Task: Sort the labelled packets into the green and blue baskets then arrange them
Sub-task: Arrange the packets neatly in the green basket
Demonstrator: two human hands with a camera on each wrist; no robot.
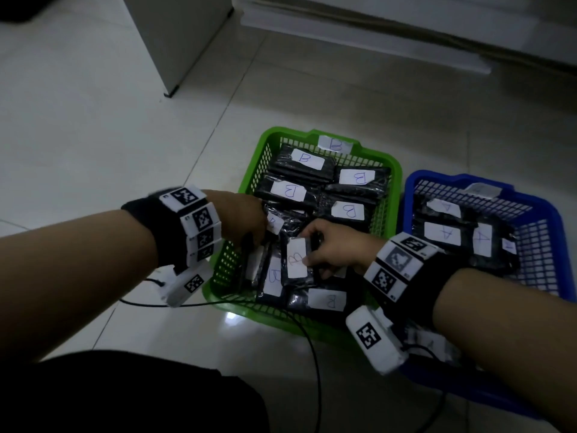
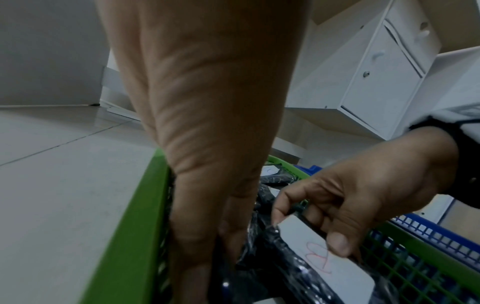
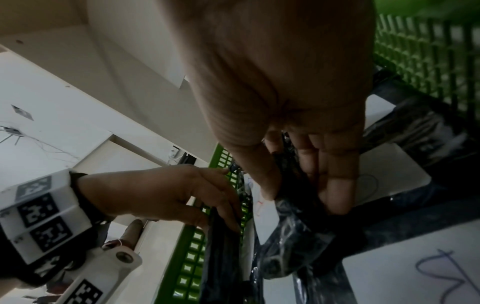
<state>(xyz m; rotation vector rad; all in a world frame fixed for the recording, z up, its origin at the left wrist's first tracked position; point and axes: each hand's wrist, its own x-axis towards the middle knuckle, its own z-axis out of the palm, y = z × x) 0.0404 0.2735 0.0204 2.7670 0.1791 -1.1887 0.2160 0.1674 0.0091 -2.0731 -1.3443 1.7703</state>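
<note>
The green basket (image 1: 394, 170) holds several black packets with white "B" labels. The blue basket (image 1: 552, 220) to its right holds black packets marked "A" (image 1: 443, 234). My right hand (image 1: 315, 245) pinches a black packet with a red "B" label (image 1: 296, 259) in the middle of the green basket, thumb on the label (image 2: 337, 244). My left hand (image 1: 249, 226) reaches into the basket's left side, and its fingers (image 3: 223, 207) grip the edge of an upright black packet (image 3: 221, 246) against the left wall.
The baskets stand side by side on a pale tiled floor (image 1: 93, 135). A white cabinet (image 1: 178, 42) stands behind on the left, and a low white ledge (image 1: 374, 35) runs along the back. A black cable (image 1: 312, 354) trails over the floor in front of the green basket.
</note>
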